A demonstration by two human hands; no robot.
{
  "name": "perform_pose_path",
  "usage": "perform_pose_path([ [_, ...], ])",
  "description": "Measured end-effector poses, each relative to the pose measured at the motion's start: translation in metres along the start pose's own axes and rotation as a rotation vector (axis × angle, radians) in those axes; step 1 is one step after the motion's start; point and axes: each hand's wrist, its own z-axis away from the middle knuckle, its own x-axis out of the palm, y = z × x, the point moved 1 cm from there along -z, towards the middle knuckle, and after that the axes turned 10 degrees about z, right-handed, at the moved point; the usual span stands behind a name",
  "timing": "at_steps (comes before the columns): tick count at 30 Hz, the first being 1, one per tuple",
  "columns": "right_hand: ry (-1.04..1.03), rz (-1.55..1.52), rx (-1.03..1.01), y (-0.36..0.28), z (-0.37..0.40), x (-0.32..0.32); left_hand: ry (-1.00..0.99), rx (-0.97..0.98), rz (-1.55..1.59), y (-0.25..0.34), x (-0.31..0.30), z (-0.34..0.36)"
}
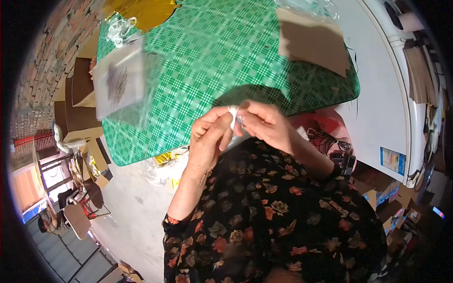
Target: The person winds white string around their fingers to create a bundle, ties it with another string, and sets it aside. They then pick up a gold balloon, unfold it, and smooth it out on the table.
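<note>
Close to the near edge of the green checked table, a small looped white cord (233, 112) is pinched between the thumb and fingers of my left hand (207, 137). My right hand (271, 126) meets it from the other side, its fingertips bent together at the loose strands of the same cord. Both hands are closed, and the fingers partly cover the cord. The green checked tablecloth (198, 61) lies beyond them.
A stack of clear plastic bags (120, 82) lies on the table's left side. Behind it are tangled white cords (119, 32) and a gold foil sheet (146, 12). Brown cardboard sheets (311, 40) rest at the right. Black cables (330, 139) hang over red plastic beside a white appliance (373, 118).
</note>
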Motion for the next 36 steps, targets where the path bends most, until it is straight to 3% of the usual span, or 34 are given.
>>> perform_pose_path([
  [4,-0.009,0.627,-0.397,0.009,0.009,-0.002,0.053,0.05,0.079,-0.001,0.002,0.0],
  [7,0.044,0.601,-0.406,-0.005,0.015,-0.003,0.073,0.04,0.153,-0.001,-0.001,0.001],
  [9,0.216,0.485,-0.264,-0.012,0.011,-0.008,0.062,0.016,0.192,-0.001,-0.001,0.001],
  [11,0.244,0.418,-0.381,-0.018,0.004,-0.009,0.046,-0.018,0.209,-0.002,0.002,0.003],
  [13,0.14,0.461,-0.42,-0.018,0.003,-0.001,0.049,-0.017,0.198,-0.003,0.007,0.003],
  [18,0.353,0.5,-0.569,-0.007,0.0,0.009,0.007,-0.073,0.294,-0.002,0.003,0.008],
  [21,0.435,0.521,-0.635,-0.002,-0.003,0.007,0.066,0.022,0.179,0.001,0.014,0.01],
  [22,0.464,0.557,-0.677,-0.008,-0.003,0.007,-0.011,0.088,0.099,0.005,0.015,0.008],
  [25,0.34,0.551,-0.632,-0.015,-0.001,0.003,0.129,0.238,-0.182,0.017,0.019,0.007],
  [27,0.075,-0.008,-0.232,-0.012,0.0,0.006,0.189,0.66,-0.941,0.031,0.019,0.01],
  [29,-0.299,-0.687,0.225,-0.015,0.002,0.005,0.122,0.801,-1.118,0.03,0.021,0.016],
  [30,-0.475,-0.708,0.287,-0.005,0.001,0.008,0.103,0.839,-1.053,0.032,0.026,0.017],
  [31,-0.461,-0.785,0.469,-0.014,0.005,0.017,0.034,0.839,-1.028,0.033,0.024,0.018],
  [33,-0.773,-0.913,0.414,0.0,0.007,0.024,-0.078,0.705,-1.003,0.04,0.023,0.023],
  [36,-0.821,-0.792,0.484,0.008,0.007,0.029,-0.191,0.529,-0.941,0.044,0.013,0.029],
])
